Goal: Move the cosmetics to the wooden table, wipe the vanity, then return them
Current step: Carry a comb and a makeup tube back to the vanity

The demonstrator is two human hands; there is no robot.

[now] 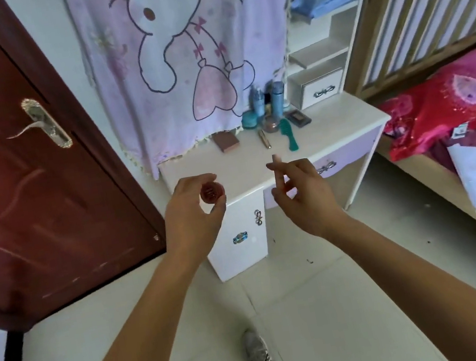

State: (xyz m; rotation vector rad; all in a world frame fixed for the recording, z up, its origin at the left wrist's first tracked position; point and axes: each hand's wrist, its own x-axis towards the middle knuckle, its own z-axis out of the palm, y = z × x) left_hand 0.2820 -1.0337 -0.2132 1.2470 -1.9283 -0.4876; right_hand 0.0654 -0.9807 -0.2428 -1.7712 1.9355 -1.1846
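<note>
Red jar point(209, 192): small, round, dark red, with a patterned face turned to the camera; detail is blurred. It is held in the air over the near-left corner of the desk point(332, 128), not touching it.
Left grip point(191, 211): thumb and fingertips pinch the jar by its rim. This probably keeps it level for carrying or setting down.
Right grip point(301, 188): fingers loosely curled, forefinger partly raised, nothing seen in it. It hovers at the desk's near edge, likely free for another item.
Other cosmetics: teal bottles point(275, 99) and teal pot point(249, 120) stand far-right; green comb point(289, 136), gold tube point(265, 139) and brown compact point(225, 141) lie nearer.
Stage: most items are on the desk, but I cannot tell whether the jar is leaving or returning.
Surroundings: cartoon cloth point(175, 48) hangs behind, door point(3, 158) left, bed point(456, 110) right.
</note>
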